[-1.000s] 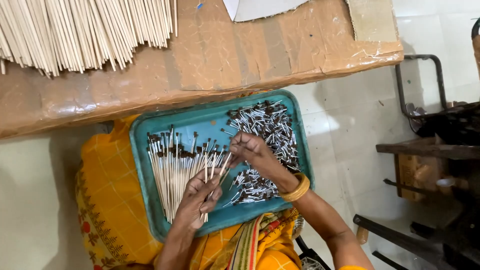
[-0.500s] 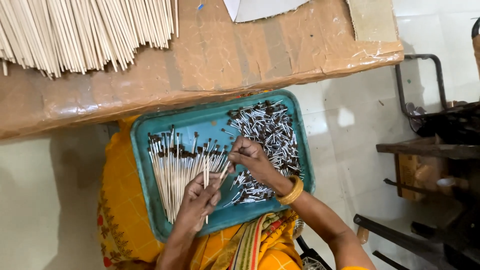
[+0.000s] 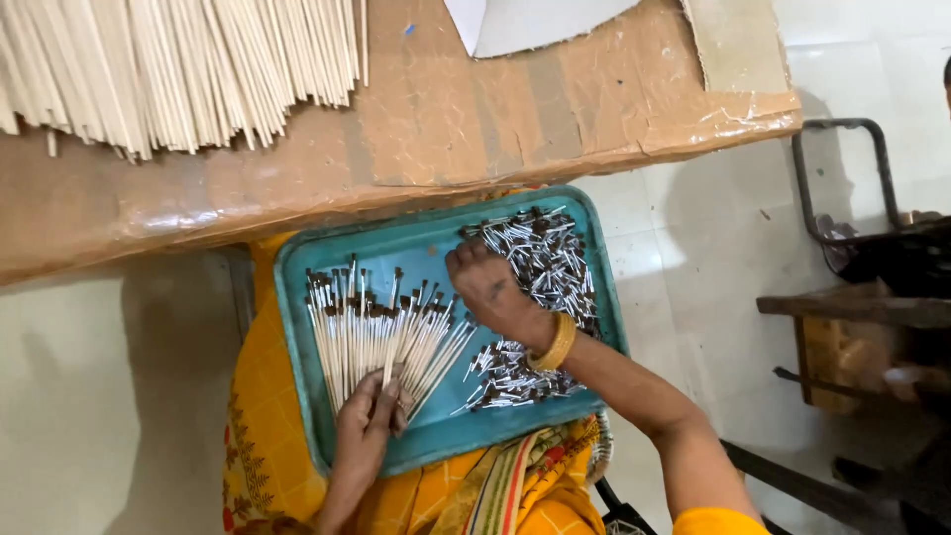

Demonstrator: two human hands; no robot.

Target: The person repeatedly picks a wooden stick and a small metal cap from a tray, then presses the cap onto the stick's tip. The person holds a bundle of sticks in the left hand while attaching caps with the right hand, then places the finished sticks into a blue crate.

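Under left-hand fingers (image 3: 381, 396): tipped sticks (image 3: 371, 332).

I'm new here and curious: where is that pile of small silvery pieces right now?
In the head view, the silvery pieces lie in the right half of the teal tray on the lap, under the right hand, beside the fanned dark-tipped sticks.

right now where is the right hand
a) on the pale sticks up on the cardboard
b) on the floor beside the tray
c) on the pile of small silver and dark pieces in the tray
c: the right hand rests on the pile of small silver and dark pieces inside the teal tray, while the left hand holds the brown-tipped sticks.
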